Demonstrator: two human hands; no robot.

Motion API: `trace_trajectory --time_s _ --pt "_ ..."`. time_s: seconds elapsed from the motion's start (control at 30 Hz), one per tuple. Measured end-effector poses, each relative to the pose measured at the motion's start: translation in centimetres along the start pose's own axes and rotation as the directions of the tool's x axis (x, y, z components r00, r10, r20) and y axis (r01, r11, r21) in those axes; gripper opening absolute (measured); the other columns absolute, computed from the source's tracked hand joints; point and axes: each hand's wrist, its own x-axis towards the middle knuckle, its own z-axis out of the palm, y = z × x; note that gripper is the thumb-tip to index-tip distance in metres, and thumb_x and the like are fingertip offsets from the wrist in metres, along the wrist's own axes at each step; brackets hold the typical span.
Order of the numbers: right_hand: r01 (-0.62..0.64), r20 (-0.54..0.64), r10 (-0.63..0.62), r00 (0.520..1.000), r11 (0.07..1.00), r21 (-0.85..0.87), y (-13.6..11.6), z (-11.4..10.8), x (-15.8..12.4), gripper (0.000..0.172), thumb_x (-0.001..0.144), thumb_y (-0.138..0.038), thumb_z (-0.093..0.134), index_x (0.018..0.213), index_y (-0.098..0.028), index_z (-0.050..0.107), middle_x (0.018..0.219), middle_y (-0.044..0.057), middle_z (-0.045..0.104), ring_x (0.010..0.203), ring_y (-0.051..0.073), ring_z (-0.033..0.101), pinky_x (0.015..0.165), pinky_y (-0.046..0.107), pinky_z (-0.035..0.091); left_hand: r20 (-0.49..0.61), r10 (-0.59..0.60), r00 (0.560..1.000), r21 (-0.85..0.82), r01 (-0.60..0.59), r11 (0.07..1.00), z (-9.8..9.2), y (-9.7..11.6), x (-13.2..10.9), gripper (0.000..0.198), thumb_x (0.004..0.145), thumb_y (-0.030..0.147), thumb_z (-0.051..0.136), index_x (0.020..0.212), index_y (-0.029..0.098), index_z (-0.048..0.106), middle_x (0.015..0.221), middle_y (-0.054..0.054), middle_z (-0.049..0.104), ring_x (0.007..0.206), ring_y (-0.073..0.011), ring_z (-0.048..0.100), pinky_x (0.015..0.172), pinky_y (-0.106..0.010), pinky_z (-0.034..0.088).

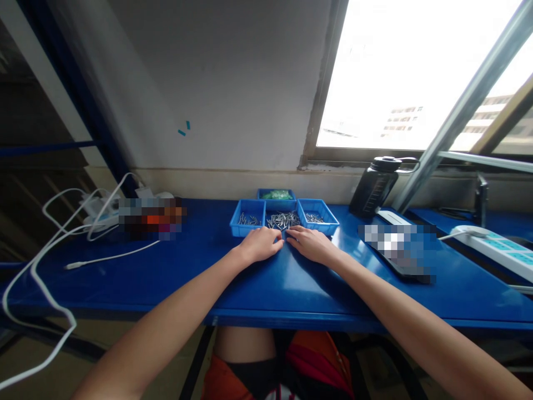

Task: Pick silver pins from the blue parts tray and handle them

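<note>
At the front of the middle blue bin point(281, 203), which holds a heap of loose metal screws or nails point(285, 219), both my hands rest close together. My left hand point(262, 244) is loosely bent, with a gap between thumb and fingers and nothing visible in it. Fingers of my right hand point(311, 243) stretch toward the bin's front rim, slightly apart and holding nothing I can see. A left blue bin point(236, 228) and a right blue bin point(332, 227) flank it, each with small metal pieces. Behind, another blue bin point(260, 195) contains green-tinted bagged items point(277, 194).
The blue table point(200, 278) carries white cables point(114, 256) and a blurred-out object point(154, 218) on the left. To the right are a black bottle point(373, 186), a blurred flat device point(400, 253) and a white power strip point(495, 247). A wall and window stand behind.
</note>
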Motion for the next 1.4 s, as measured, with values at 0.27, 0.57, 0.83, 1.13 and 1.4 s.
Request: trace_trajectory --time_s 0.27,0.57,0.83,1.13,1.4 --pt "-0.052 -0.025 0.051 0.998 0.998 -0.020 -0.2 -0.3 -0.4 0.037 0.089 -0.041 0.034 0.105 -0.021 0.060 0.112 0.008 0.058 0.084 0.021 0.062 0.064 0.027 0.044 0.005 0.006 1.000 -0.015 -0.006 1.000 -0.3 0.2 0.0 0.029 0.082 0.039 0.040 0.091 0.022 0.063 0.086 -0.006 0.066 0.076 -0.0219 0.061 0.065 -0.028 0.044" --pt "0.093 -0.012 -0.093 0.996 0.988 0.120 0.5 -1.4 -0.6 0.032 0.085 -0.041 0.044 0.090 -0.019 0.066 0.090 0.006 0.066 0.078 0.019 0.061 0.066 0.025 0.041 0.001 -0.007 1.000 -0.005 0.007 1.000 -0.1 0.2 -0.1 0.035 0.082 0.038 0.041 0.113 0.025 0.053 0.094 -0.006 0.066 0.082 -0.0221 0.062 0.068 -0.028 0.046" --pt "0.185 -0.040 -0.181 0.983 0.967 0.173 0.8 -1.7 -0.7 0.027 0.085 -0.035 0.045 0.084 -0.018 0.067 0.083 0.006 0.067 0.075 0.017 0.060 0.064 0.024 0.039 0.058 -0.003 0.998 0.027 0.001 1.000 0.1 0.0 0.0 0.035 0.082 0.040 0.040 0.112 0.027 0.055 0.100 -0.005 0.065 0.089 -0.0232 0.061 0.072 -0.029 0.046" --pt "0.249 -0.053 -0.244 0.968 0.934 0.257 0.7 -1.9 -1.0 0.029 0.085 -0.036 0.045 0.080 -0.018 0.067 0.078 0.004 0.065 0.067 0.014 0.057 0.061 0.022 0.038 0.047 -0.018 0.999 0.006 0.018 1.000 0.1 0.1 0.0 0.040 0.082 0.037 0.043 0.120 0.027 0.048 0.099 -0.006 0.065 0.087 -0.0224 0.061 0.072 -0.028 0.046" --pt "0.243 -0.044 -0.241 0.970 0.928 0.281 0.6 -2.2 -1.0 0.029 0.084 -0.037 0.045 0.079 -0.018 0.066 0.074 0.004 0.064 0.065 0.013 0.056 0.059 0.022 0.037 0.055 -0.017 0.998 0.033 0.016 0.999 -0.1 0.2 0.0 0.025 0.082 0.034 0.043 0.096 0.023 0.060 0.089 -0.006 0.066 0.080 -0.0222 0.061 0.068 -0.028 0.045"
